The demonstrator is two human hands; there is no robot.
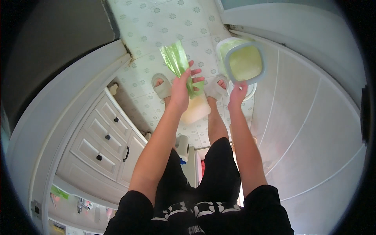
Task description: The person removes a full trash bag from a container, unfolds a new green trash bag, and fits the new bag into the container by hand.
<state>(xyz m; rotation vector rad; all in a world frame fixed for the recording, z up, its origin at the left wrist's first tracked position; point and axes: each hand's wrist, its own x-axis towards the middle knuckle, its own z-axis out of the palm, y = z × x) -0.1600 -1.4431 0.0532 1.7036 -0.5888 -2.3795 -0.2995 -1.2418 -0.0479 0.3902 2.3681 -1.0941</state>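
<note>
Head view looks straight down your body to a pale tiled floor [164, 23] patterned with small flowers, and that floor is the only wide open room you have. On your right a big white curved panel [309, 129], ribbed with faint lines, fills the whole side and bends up close beside your right forearm. On your left a white cabinet [103, 145] with dark knobs and one dark handle stands under a broad white counter edge [58, 113], so you stand in a narrow lane between the two. Below your knees you can see your black shorts and your feet in grey slippers [162, 87] on the tiles.

Your right hand [237, 95] is raised with its fingers closed on the near rim of a clear rectangular container [243, 60] with a grey-blue rim and pale green inside; it hangs just in front of the white panel, tilted toward you. Your left hand [184, 88] grips a translucent green plastic bag [178, 58], fingers spread across it, held up over the floor between your feet. A pale cream object [196, 109] sits right under that hand; you cannot tell what it is
</note>
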